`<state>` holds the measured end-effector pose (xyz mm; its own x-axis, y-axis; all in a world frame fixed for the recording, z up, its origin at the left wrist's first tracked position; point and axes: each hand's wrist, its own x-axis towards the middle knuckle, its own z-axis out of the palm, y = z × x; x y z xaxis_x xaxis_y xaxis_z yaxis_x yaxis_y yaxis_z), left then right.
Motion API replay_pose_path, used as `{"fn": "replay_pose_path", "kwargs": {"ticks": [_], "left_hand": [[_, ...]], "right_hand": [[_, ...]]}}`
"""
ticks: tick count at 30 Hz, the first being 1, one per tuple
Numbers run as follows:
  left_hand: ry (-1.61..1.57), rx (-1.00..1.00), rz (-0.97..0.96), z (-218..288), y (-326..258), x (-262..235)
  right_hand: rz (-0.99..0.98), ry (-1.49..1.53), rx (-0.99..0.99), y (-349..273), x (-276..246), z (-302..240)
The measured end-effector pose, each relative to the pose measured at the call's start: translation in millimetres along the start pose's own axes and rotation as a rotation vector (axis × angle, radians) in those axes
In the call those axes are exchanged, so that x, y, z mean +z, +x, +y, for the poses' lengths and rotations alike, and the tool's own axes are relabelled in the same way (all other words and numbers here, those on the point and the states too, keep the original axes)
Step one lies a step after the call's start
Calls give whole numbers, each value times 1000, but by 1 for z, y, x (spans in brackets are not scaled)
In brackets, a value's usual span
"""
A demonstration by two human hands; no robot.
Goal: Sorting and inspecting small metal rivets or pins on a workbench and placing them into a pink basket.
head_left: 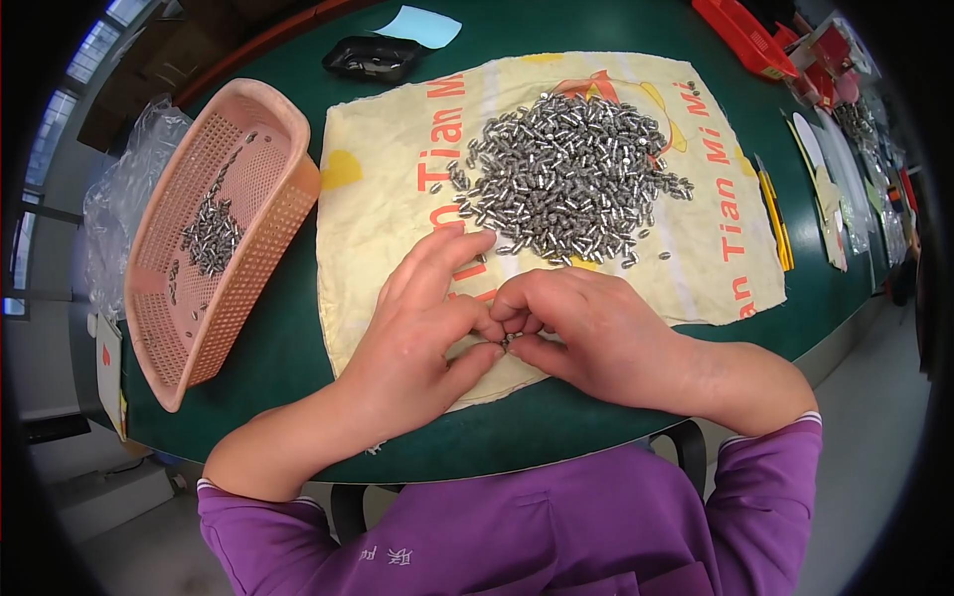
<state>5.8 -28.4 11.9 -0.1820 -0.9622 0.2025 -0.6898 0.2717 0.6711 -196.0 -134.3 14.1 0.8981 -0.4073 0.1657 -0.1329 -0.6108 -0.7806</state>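
Fingertips (485, 356) pinched on small metal part (508, 339)

Left hand (412, 318) and right hand (606, 333): thumbs and forefingers drawn narrow, tips gathered around the part, which is mostly hidden, over the near edge of the cream cloth (363, 238). Pile of metal pieces (566, 179) on the cloth's far half. Pink basket (263, 263) left of cloth, more pieces inside. Black tray (373, 60) past cloth's far left; yellow tool (773, 219) along its right edge.

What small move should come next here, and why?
Perhaps ease back the right hand slightly, with the left hand steady: their fingertips meet around a small metal piece, hiding most of it, so which hand grips it is hard to judge.
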Motion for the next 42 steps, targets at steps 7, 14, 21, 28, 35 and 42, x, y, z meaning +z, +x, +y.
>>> {"fn": "replay_pose_path", "kwargs": {"ticks": [7, 14, 21, 28, 35, 42], "left_hand": [[7, 4, 19, -2, 0, 2], [2, 25, 51, -6, 4, 3], [-78, 40, 48, -17, 2, 4], [-100, 8, 61, -13, -4, 6], [-187, -64, 35, -11, 0, 1], [-25, -104, -4, -3, -3, -16]], "right_hand": [[-9, -6, 12, 0, -1, 0], [21, -107, -133, 0, -5, 7], [-3, -203, -240, 3, -6, 2], [-39, 5, 63, 20, -39, -38], [78, -323, -355, 136, -25, -87], [282, -335, -349, 128, -36, -73]]}}
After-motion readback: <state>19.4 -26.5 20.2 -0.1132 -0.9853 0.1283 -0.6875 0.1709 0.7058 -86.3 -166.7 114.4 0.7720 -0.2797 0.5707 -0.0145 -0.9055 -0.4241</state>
